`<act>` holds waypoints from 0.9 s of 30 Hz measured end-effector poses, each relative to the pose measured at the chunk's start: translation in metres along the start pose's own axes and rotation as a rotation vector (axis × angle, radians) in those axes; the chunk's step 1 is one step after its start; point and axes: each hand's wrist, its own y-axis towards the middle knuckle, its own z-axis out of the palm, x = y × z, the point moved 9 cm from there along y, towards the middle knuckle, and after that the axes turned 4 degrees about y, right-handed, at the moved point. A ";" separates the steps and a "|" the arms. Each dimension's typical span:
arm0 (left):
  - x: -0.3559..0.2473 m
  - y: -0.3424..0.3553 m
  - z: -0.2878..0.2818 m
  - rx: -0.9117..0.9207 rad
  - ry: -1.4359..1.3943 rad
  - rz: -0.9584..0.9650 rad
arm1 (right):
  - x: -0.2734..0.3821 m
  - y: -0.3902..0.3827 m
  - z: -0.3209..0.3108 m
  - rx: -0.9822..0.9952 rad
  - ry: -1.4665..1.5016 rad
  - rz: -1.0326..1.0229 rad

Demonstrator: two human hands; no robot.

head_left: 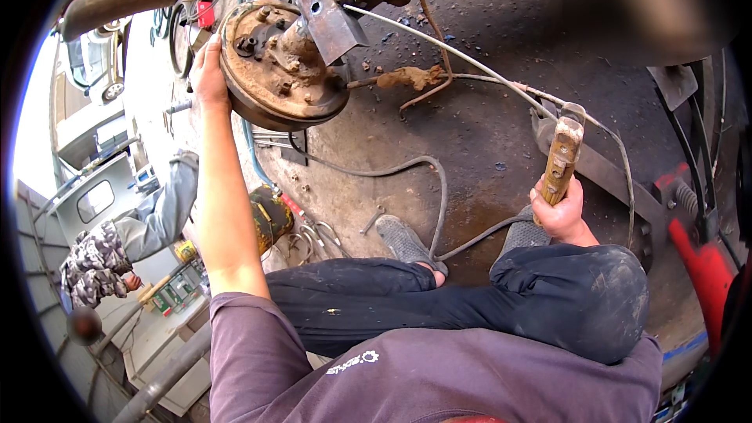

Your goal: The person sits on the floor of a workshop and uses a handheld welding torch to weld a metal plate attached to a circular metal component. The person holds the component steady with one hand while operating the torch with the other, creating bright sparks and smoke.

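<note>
My left hand (209, 77) grips the left rim of a rusty, round brake drum (252, 70) with its fingers round the far edge. A grey steel bracket (319, 14) with a hole in it stands against the drum's shaft. In my right hand (565, 210) is a worn, yellowish welding electrode holder (562, 158). A long, pale welding rod (450, 55) runs from its jaws up and left, its tip by the bracket. Whether the tip touches the metal, I cannot tell.
A grey cable (442, 188) loops across the floor past my feet. A rusty bent pipe (429, 12) hangs beside the drum. At right stand a metal arm (603, 176) and a red part (699, 282). Another person (102, 262) in camouflage bends at far left, near a workbench (160, 345).
</note>
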 end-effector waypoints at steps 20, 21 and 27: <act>0.001 0.004 -0.005 0.003 0.023 0.041 | 0.009 0.002 0.002 0.009 -0.083 -0.064; 0.000 0.004 -0.004 0.003 0.018 0.046 | 0.010 0.001 0.002 -0.005 -0.138 -0.118; 0.000 0.004 0.005 -0.006 0.025 0.023 | 0.058 0.001 0.014 0.001 -0.358 -0.451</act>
